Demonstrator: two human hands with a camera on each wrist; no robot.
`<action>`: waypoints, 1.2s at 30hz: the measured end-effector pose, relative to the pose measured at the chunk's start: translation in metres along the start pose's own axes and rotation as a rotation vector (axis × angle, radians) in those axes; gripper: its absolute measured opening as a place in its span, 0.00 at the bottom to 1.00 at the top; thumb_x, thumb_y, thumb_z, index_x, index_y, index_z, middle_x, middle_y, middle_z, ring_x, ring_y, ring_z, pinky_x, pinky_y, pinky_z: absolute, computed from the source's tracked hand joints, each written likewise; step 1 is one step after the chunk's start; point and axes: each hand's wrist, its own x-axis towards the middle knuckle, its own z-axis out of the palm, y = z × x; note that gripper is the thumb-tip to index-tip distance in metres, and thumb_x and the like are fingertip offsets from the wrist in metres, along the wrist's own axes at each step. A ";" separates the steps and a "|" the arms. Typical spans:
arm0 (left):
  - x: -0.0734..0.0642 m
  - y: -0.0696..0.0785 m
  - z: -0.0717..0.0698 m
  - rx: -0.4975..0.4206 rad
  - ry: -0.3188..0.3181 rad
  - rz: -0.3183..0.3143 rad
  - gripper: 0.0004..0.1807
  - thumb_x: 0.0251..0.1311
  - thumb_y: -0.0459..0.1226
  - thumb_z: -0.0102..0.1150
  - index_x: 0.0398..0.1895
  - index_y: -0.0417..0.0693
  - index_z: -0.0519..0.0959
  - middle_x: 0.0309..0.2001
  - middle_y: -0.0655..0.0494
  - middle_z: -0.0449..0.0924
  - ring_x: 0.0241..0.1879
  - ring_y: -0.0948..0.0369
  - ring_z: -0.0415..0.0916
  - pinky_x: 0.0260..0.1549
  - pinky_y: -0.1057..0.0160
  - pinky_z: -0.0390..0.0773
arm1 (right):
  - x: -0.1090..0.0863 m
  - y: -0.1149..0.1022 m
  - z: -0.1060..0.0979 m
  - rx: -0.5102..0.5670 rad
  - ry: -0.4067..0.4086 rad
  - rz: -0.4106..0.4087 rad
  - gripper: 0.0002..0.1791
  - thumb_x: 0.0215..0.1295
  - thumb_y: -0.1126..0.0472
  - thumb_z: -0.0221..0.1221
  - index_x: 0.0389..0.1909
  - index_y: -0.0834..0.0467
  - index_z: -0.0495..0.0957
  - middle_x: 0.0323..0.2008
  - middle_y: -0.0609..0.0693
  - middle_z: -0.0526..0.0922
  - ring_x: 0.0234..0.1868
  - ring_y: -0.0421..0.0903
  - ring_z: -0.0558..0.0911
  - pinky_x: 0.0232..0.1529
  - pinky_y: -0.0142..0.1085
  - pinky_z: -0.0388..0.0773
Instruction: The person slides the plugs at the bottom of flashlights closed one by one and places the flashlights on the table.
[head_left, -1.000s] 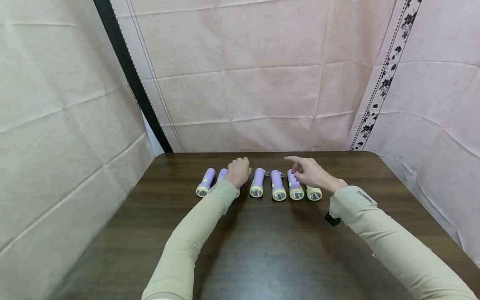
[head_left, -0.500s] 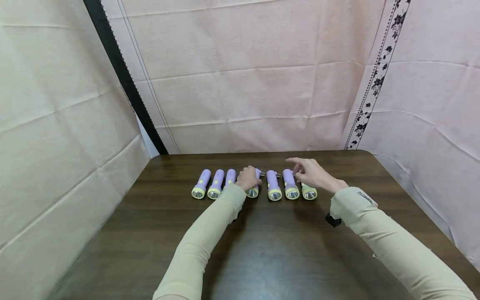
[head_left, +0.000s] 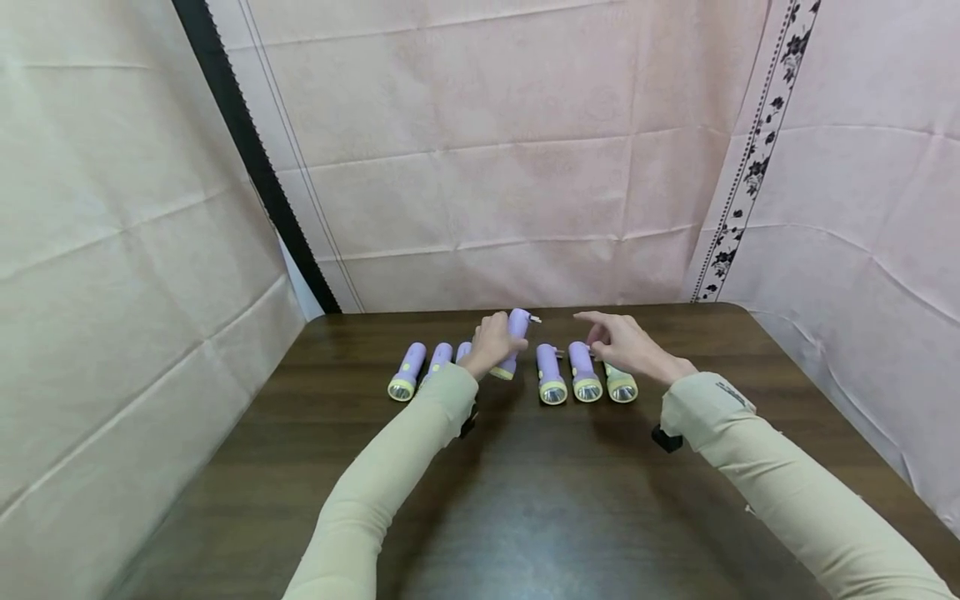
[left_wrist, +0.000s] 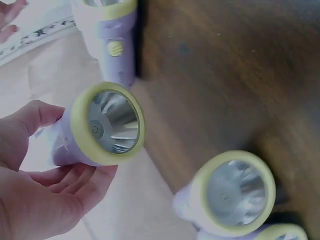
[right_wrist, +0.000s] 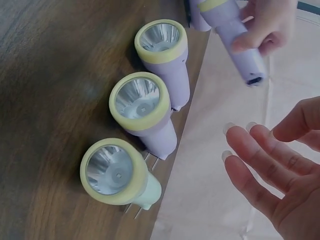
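My left hand grips a purple flashlight around its body, raised over the row. In the left wrist view its yellow-rimmed lens faces the camera, thumb on one side and fingers beneath. Metal prongs poke out near its tail end. To the right, my right hand hovers with loosely bent fingers and holds nothing. Below and beside it lie a green flashlight and two purple flashlights, one in the middle and one farther along, prongs showing beneath some of them.
Left of the raised one, several purple flashlights, including the end flashlight, lie in the row, partly hidden by my left hand. The dark wooden table has its far edge just behind the row. Pale cloth hangs around it.
My left hand has moved right from the third flashlight to the fourth, taken hold of it and raised it from the row. The right hand stays nearly still.
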 end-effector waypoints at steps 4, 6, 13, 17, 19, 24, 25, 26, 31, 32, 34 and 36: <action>-0.005 0.004 -0.006 -0.028 -0.001 0.067 0.23 0.49 0.42 0.67 0.47 0.41 0.74 0.42 0.47 0.81 0.40 0.51 0.79 0.40 0.56 0.78 | 0.000 -0.001 0.002 0.001 0.008 -0.008 0.31 0.58 0.72 0.52 0.65 0.61 0.68 0.33 0.57 0.83 0.28 0.42 0.80 0.33 0.35 0.76; -0.008 0.004 -0.007 -0.050 -0.008 0.090 0.26 0.49 0.41 0.67 0.51 0.41 0.73 0.45 0.47 0.81 0.42 0.52 0.79 0.41 0.56 0.79 | 0.000 -0.001 0.004 0.003 0.010 -0.016 0.31 0.57 0.73 0.52 0.66 0.61 0.67 0.32 0.55 0.83 0.27 0.41 0.79 0.33 0.35 0.75; -0.014 0.003 -0.003 -0.088 -0.009 0.132 0.28 0.51 0.39 0.68 0.56 0.41 0.72 0.49 0.46 0.81 0.45 0.53 0.80 0.43 0.57 0.79 | 0.001 -0.005 0.011 0.011 -0.026 -0.020 0.35 0.55 0.74 0.52 0.68 0.60 0.65 0.34 0.57 0.82 0.29 0.42 0.78 0.32 0.35 0.74; -0.015 0.005 -0.002 -0.093 -0.020 0.143 0.28 0.52 0.38 0.68 0.57 0.41 0.71 0.51 0.47 0.80 0.47 0.52 0.80 0.45 0.56 0.79 | 0.002 -0.009 0.014 0.025 -0.054 -0.011 0.38 0.52 0.77 0.49 0.68 0.58 0.64 0.38 0.58 0.83 0.32 0.45 0.78 0.30 0.34 0.73; -0.016 0.006 -0.002 -0.094 -0.024 0.156 0.29 0.51 0.37 0.69 0.57 0.42 0.71 0.51 0.47 0.80 0.47 0.53 0.80 0.45 0.57 0.79 | 0.003 -0.012 0.015 0.039 -0.057 -0.021 0.39 0.50 0.78 0.48 0.69 0.59 0.64 0.37 0.58 0.83 0.31 0.46 0.77 0.28 0.33 0.71; -0.018 0.009 -0.002 -0.100 -0.024 0.208 0.27 0.50 0.36 0.68 0.55 0.44 0.72 0.48 0.48 0.81 0.44 0.54 0.80 0.41 0.60 0.78 | 0.008 -0.015 0.017 0.027 -0.040 -0.065 0.42 0.47 0.78 0.48 0.69 0.58 0.64 0.34 0.56 0.83 0.28 0.45 0.75 0.24 0.31 0.68; -0.018 0.009 -0.002 -0.106 -0.024 0.217 0.26 0.50 0.36 0.68 0.54 0.43 0.72 0.48 0.48 0.81 0.43 0.55 0.80 0.41 0.60 0.78 | 0.008 -0.015 0.017 0.022 -0.039 -0.069 0.42 0.47 0.78 0.48 0.69 0.58 0.64 0.33 0.56 0.83 0.28 0.45 0.75 0.24 0.30 0.67; -0.018 0.009 -0.002 -0.110 -0.022 0.224 0.26 0.50 0.36 0.68 0.54 0.44 0.72 0.47 0.48 0.81 0.42 0.55 0.80 0.40 0.61 0.78 | 0.009 -0.016 0.018 0.016 -0.038 -0.071 0.42 0.47 0.78 0.48 0.69 0.58 0.64 0.33 0.55 0.83 0.28 0.44 0.75 0.23 0.30 0.67; -0.019 0.008 -0.003 -0.118 0.001 0.261 0.24 0.49 0.35 0.68 0.52 0.44 0.74 0.44 0.49 0.83 0.39 0.56 0.80 0.37 0.61 0.78 | 0.009 -0.017 0.018 0.013 -0.054 -0.054 0.42 0.48 0.78 0.48 0.70 0.56 0.64 0.32 0.55 0.83 0.24 0.43 0.72 0.21 0.30 0.65; -0.019 0.008 -0.002 -0.111 0.008 0.267 0.24 0.49 0.35 0.68 0.52 0.44 0.74 0.43 0.49 0.83 0.39 0.56 0.80 0.37 0.61 0.78 | 0.008 -0.017 0.018 0.010 -0.055 -0.050 0.42 0.49 0.78 0.49 0.70 0.55 0.64 0.31 0.54 0.82 0.24 0.43 0.72 0.21 0.30 0.65; -0.019 0.008 -0.002 -0.097 0.019 0.279 0.24 0.49 0.35 0.68 0.52 0.45 0.75 0.42 0.50 0.83 0.38 0.56 0.80 0.37 0.60 0.78 | 0.008 -0.018 0.019 -0.004 -0.052 -0.049 0.41 0.50 0.78 0.48 0.70 0.54 0.64 0.27 0.51 0.80 0.23 0.42 0.71 0.21 0.30 0.64; -0.019 0.008 -0.001 -0.090 0.023 0.287 0.24 0.49 0.35 0.68 0.52 0.45 0.76 0.42 0.50 0.84 0.38 0.56 0.80 0.37 0.60 0.78 | 0.008 -0.018 0.019 -0.026 -0.048 -0.056 0.41 0.51 0.77 0.48 0.70 0.53 0.64 0.22 0.47 0.75 0.22 0.40 0.68 0.22 0.30 0.62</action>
